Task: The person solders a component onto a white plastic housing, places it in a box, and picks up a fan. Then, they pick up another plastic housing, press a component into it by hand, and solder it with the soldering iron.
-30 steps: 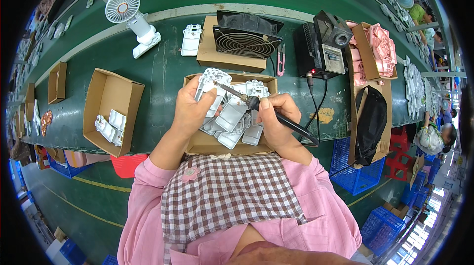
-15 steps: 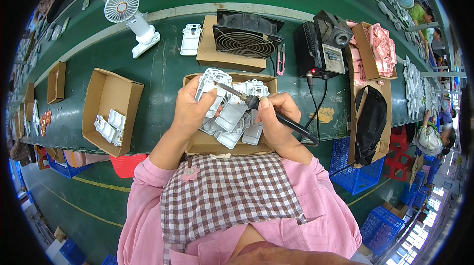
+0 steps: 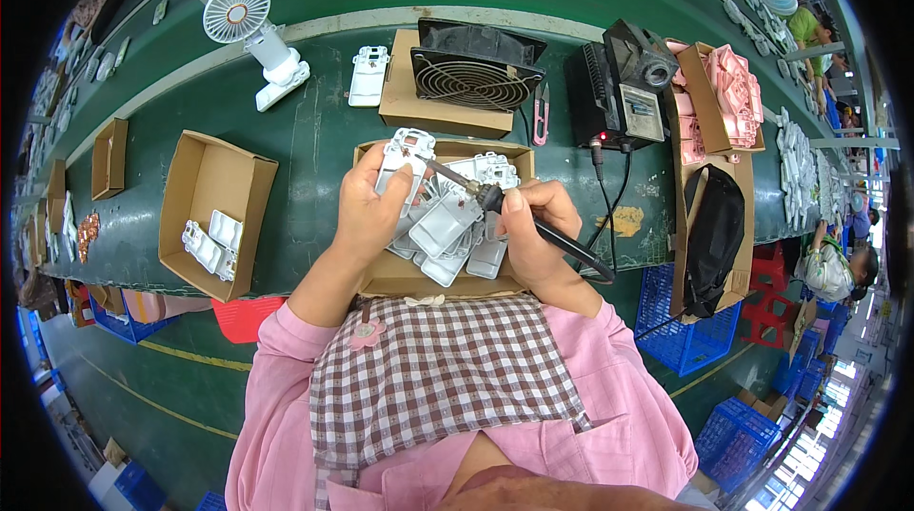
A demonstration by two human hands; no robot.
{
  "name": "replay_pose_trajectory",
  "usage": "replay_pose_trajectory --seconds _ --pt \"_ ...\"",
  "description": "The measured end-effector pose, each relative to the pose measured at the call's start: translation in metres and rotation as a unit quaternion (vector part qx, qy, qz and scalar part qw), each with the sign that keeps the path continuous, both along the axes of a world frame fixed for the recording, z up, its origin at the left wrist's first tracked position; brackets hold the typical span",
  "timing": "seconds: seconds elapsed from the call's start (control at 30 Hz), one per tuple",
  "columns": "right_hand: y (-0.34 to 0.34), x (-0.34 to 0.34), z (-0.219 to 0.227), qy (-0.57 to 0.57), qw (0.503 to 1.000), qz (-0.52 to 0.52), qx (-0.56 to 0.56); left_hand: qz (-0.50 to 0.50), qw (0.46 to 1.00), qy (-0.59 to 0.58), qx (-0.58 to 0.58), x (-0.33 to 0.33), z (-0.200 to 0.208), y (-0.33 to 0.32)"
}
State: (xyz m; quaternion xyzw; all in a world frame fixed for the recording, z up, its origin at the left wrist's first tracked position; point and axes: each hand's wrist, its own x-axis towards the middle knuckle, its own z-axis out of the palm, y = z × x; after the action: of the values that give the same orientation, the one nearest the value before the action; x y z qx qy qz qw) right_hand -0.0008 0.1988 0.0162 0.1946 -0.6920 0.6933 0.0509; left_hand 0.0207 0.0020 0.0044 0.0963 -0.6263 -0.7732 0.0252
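Observation:
My left hand is closed on a white plastic housing, thumb across its face, at the far left part of a cardboard box. In my right hand is a soldering iron, gripped by its black handle. Its metal tip points left and reaches the upper right edge of the housing; whether it touches cannot be made out. Under both hands, more white housings lie piled in the cardboard box.
A black fan on a cardboard box stands behind, with pink-handled snips beside it. The soldering station is at right, its cord running to the iron. Left are an open box and a white handheld fan.
The housing in my left hand has tilted and shifted slightly left, away from the others in the pile. The iron's tip has moved a little right.

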Motion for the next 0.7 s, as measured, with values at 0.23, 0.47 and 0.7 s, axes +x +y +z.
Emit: replay_pose_trajectory --seconds 0.23,0.47,0.7 --pt "-0.0072 -0.0004 0.0065 -0.036 0.999 -0.006 0.018 0.023 0.999 0.003 -0.028 0.0000 -0.0008 0.0024" --pt "-0.0080 -0.0019 0.0036 -0.029 0.999 -0.007 0.029 0.024 0.999 -0.006 -0.021 0.0000 0.0025 0.0027" --pt "-0.0082 -0.0023 0.0026 -0.017 0.999 -0.005 0.036 0.023 1.000 -0.008 -0.006 0.0001 0.0045 0.0031"
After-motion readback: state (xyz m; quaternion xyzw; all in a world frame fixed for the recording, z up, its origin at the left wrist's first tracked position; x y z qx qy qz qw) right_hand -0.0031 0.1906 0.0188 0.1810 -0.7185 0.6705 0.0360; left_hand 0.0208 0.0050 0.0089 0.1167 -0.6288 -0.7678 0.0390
